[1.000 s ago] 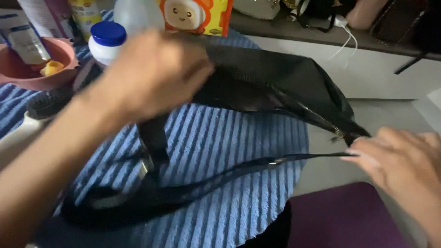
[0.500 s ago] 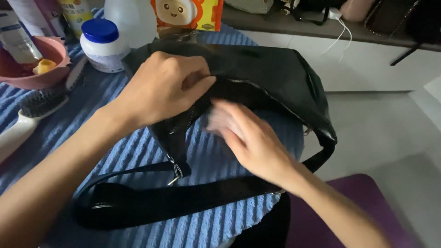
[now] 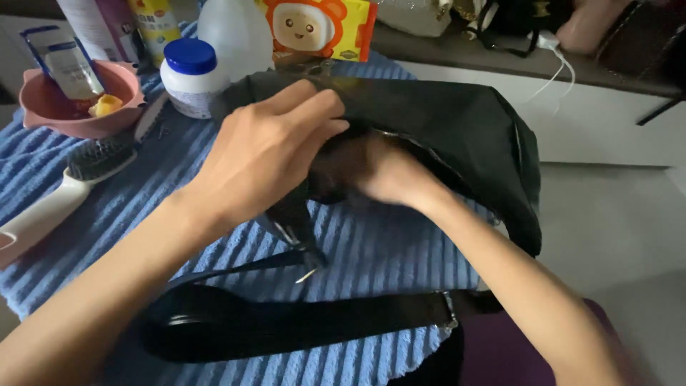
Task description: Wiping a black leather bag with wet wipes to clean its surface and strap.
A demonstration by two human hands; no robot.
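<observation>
A black shoulder bag (image 3: pixel 464 136) lies on a blue ribbed towel (image 3: pixel 371 243). My left hand (image 3: pixel 264 154) grips the upper edge of the bag's opening and holds it apart. My right hand (image 3: pixel 389 171) reaches into the opening, with the fingers hidden inside the bag, so I cannot tell if they hold anything. The bag's wide black strap (image 3: pixel 286 325) loops across the towel in front, with a metal buckle (image 3: pixel 449 309) at its right end.
A white hairbrush (image 3: pixel 68 189) and a pink bowl (image 3: pixel 78 100) lie at the left. Behind stand a blue-capped white jar (image 3: pixel 189 75), a clear bottle (image 3: pixel 236 28) and an orange cartoon packet (image 3: pixel 314 28). A purple mat (image 3: pixel 500 350) lies at the lower right.
My right hand moved from the strap end at the right to the bag and went into its opening. My left hand stayed on the bag's edge.
</observation>
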